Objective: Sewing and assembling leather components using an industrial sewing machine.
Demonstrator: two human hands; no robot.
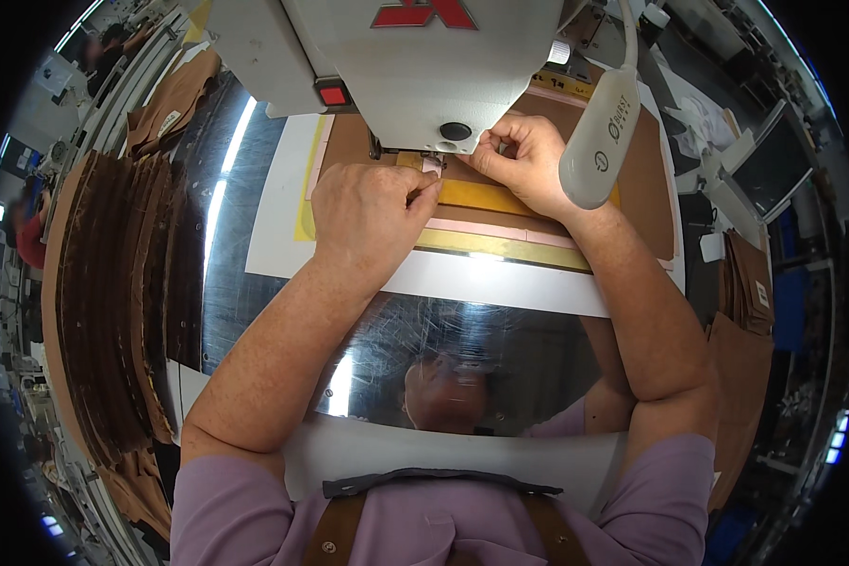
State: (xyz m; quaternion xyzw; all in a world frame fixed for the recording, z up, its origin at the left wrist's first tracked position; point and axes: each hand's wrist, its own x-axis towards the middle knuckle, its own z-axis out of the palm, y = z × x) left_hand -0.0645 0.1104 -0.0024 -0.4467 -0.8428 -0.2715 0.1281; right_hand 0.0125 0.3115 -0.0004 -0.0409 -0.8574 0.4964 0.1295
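Both my hands are at the needle area of a pale grey sewing machine (415, 80). My left hand (370, 209) has its fingers curled and thumb pressed to the forefinger, just left of the presser foot (434, 162). On the other side, my right hand (528, 162) pinches close to the needle, under the machine head. Whatever either pinch holds is too small or hidden to make out. Beneath them lies a brown panel (640, 193) with a yellow strip (486, 197) across it and pink and pale yellow strips (509, 247) along its edges, over a white sheet (266, 231).
A white lamp (599, 141) hangs beside my right wrist. Shiny metal plate (472, 349) covers the near work surface. Stacked brown panels (104, 311) stand at the left; more brown pieces (745, 283) are at the right. Other people are in the far left background.
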